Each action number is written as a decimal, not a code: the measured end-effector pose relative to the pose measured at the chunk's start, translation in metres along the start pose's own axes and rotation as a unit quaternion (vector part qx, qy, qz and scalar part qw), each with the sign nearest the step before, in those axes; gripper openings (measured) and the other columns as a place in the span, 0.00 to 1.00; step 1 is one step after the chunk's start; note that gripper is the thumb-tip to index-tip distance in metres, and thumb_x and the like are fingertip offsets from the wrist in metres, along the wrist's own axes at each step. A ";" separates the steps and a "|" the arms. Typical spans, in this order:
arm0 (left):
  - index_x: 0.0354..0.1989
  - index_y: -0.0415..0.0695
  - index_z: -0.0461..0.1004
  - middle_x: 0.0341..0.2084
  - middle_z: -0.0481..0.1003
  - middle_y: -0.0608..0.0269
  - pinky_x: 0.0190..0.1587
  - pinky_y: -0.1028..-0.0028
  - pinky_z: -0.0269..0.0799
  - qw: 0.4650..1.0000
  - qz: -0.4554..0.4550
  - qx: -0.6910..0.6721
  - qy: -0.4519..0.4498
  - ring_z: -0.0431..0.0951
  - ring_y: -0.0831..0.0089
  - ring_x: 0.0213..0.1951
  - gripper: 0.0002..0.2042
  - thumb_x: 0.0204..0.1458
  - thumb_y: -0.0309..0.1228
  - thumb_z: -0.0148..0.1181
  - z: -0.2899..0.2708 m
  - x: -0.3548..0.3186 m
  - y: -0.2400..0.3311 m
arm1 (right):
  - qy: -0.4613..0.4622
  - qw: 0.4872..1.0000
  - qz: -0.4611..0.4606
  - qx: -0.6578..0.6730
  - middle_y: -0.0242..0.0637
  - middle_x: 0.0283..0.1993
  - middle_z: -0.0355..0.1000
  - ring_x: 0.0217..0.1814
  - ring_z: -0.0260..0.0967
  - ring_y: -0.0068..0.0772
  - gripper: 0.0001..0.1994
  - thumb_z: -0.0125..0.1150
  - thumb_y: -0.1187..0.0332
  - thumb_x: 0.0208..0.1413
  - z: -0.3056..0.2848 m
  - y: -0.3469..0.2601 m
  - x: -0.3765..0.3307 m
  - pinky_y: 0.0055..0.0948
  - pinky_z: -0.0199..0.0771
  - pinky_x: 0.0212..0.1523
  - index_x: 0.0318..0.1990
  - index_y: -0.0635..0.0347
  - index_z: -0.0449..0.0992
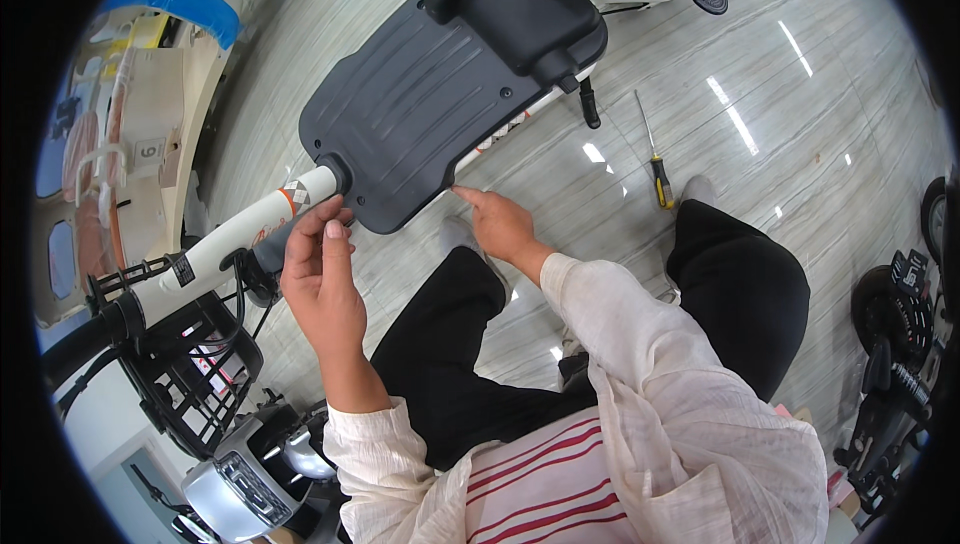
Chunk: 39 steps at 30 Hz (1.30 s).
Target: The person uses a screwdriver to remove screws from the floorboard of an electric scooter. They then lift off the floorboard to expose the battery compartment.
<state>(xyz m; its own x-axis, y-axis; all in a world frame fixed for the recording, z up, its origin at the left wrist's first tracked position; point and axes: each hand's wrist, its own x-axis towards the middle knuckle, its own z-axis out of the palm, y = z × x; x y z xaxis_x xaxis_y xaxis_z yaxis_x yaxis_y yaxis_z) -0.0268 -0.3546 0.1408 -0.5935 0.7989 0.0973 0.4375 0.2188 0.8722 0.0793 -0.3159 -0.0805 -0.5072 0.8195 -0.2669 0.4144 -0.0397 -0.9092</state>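
Observation:
A dark grey ribbed plastic footboard sits on the white frame of a small electric bike, with screw heads in its surface. My left hand is raised beside the white frame tube, at the footboard's left end. Its thumb and fingertips come together; whether something small lies between them I cannot make out. My right hand reaches to the near edge of the footboard. Its index finger is stretched out and its tip touches that edge, while the other fingers are bent and partly hidden.
A yellow-and-black screwdriver lies on the glossy tiled floor near my right foot. A black wire basket is at the bike's front. A silver vehicle stands lower left, a black-wheeled one at the right. Shelving lines the left.

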 end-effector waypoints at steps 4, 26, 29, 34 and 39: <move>0.46 0.37 0.73 0.40 0.76 0.62 0.38 0.80 0.66 1.000 -0.015 0.019 0.008 0.75 0.77 0.42 0.11 0.57 0.28 0.53 -0.006 0.000 -0.005 | 0.008 1.000 0.024 0.006 0.45 0.41 0.74 0.43 0.70 0.48 0.21 0.43 0.73 0.55 0.005 -0.004 -0.003 0.40 0.70 0.43 0.55 0.40 0.71; 0.54 0.31 0.59 0.47 0.69 0.38 0.47 0.66 0.74 0.935 -0.091 -0.144 0.310 0.72 0.55 0.51 0.26 0.55 0.38 0.57 -0.124 0.028 -0.048 | 0.003 0.952 -0.164 -0.257 0.37 0.30 0.76 0.34 0.74 0.42 0.15 0.52 0.75 0.44 -0.028 -0.013 0.042 0.41 0.69 0.28 0.36 0.47 0.81; 0.54 0.29 0.60 0.47 0.69 0.43 0.51 0.71 0.70 0.923 -0.011 -0.027 0.383 0.73 0.63 0.47 0.26 0.55 0.38 0.57 -0.129 0.035 -0.049 | -0.031 0.938 -0.172 -0.299 0.37 0.29 0.76 0.32 0.74 0.42 0.14 0.53 0.76 0.44 -0.037 -0.018 0.048 0.41 0.68 0.26 0.35 0.46 0.81; 0.58 0.26 0.57 0.51 0.66 0.45 0.56 0.73 0.61 0.920 0.025 0.052 0.388 0.68 0.63 0.52 0.33 0.54 0.43 0.57 -0.131 0.048 -0.038 | -0.035 0.923 -0.217 -0.316 0.38 0.26 0.75 0.30 0.74 0.42 0.09 0.55 0.75 0.41 -0.043 -0.012 0.056 0.40 0.68 0.24 0.28 0.49 0.79; 0.57 0.37 0.63 0.51 0.68 0.58 0.57 0.67 0.53 0.914 -0.005 -0.034 0.404 0.66 0.66 0.53 0.34 0.49 0.51 0.60 -0.145 0.054 -0.037 | -0.024 0.904 -0.284 -0.320 0.38 0.23 0.75 0.28 0.74 0.41 0.05 0.56 0.72 0.39 -0.040 -0.001 0.071 0.39 0.69 0.23 0.21 0.51 0.78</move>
<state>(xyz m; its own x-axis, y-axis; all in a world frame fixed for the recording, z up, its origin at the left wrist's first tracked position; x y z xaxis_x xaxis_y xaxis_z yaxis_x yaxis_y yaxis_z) -0.1731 -0.4008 0.1832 -0.9144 0.1172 0.3875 0.4028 0.1668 0.8999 0.0732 -0.2343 -0.0861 -0.8004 0.5785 0.1570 0.4220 0.7298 -0.5378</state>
